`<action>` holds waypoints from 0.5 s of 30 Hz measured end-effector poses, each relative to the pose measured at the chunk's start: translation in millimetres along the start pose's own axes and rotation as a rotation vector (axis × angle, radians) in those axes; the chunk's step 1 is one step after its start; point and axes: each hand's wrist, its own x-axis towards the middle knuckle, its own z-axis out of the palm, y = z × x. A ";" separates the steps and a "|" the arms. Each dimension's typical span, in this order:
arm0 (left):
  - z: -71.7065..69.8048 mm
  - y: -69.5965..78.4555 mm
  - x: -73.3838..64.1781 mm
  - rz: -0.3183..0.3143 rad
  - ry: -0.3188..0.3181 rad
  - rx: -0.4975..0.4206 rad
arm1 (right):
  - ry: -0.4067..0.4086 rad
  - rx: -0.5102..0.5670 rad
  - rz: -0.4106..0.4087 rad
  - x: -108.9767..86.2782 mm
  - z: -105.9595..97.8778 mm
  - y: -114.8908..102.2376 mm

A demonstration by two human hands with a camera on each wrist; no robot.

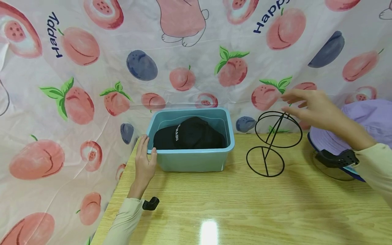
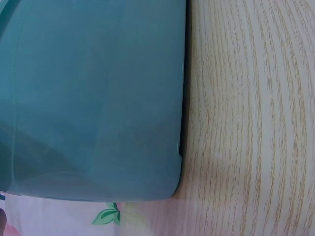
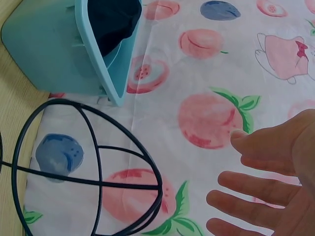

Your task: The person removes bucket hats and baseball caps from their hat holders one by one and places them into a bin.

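Observation:
A light blue plastic bin (image 1: 190,160) stands on the wooden table, holding a black baseball cap (image 1: 199,134) with white lettering. My left hand (image 1: 144,166) rests at the bin's front left corner, fingers straight along its side and thumb near the front rim. In the left wrist view the bin's wall (image 2: 98,98) fills much of the picture. To the right of the bin is a black wire rack (image 1: 271,145) with round hoops. My right hand (image 1: 316,109) hovers by the top of that rack with loosely spread fingers and nothing in them, as the right wrist view also shows.
At the right lies a lavender hat (image 1: 367,117) on other dark-brimmed headwear, partly hidden by my right arm. A cloth (image 1: 183,61) printed with fruit hangs behind and left of the table (image 1: 232,204).

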 end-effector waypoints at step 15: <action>1.9 -2.8 0.3 0.009 0.014 0.000 | 0.021 -0.097 0.057 -11.5 -15.1 21.0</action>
